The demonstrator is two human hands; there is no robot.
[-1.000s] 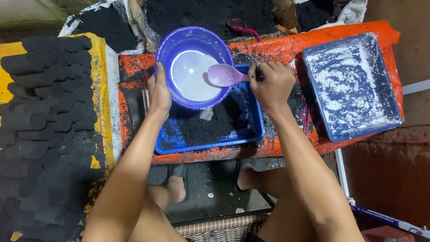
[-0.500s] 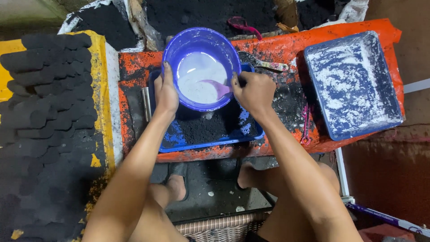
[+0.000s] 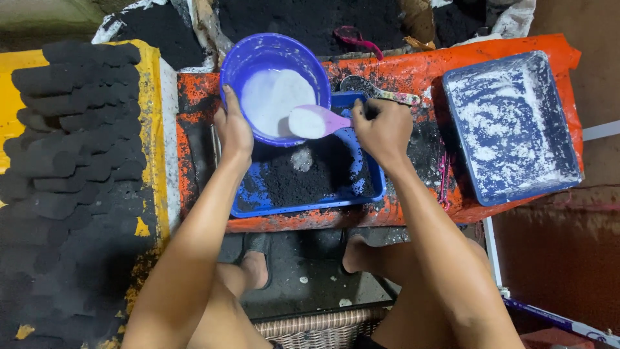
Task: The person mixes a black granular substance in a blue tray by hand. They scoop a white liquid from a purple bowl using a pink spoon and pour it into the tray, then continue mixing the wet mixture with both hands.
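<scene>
A: Report the state of each hand.

B: The left hand (image 3: 234,132) grips the near rim of the round purple plastic bowl (image 3: 274,81), which holds white powder. The right hand (image 3: 382,129) is closed on the handle of a pale pink plastic scoop (image 3: 313,121); the scoop, heaped with white powder, sits just left of that hand, over the bowl's near edge.

A: Step in hand?

B: Judged as transfer of powder from bowl to the shallow blue rectangular tray (image 3: 310,178) directly below both hands. The tray holds black granular material with one small white patch. The next move would call for a level scoop, then a controlled tip over the black material.

A: Surface and surroundings?

B: An orange-covered surface (image 3: 413,74), heavily soiled black. Right of the right hand lies a second blue tray dusted white (image 3: 510,126); left of the left hand, rows of black pressed blocks (image 3: 71,129) on a yellow sheet.
</scene>
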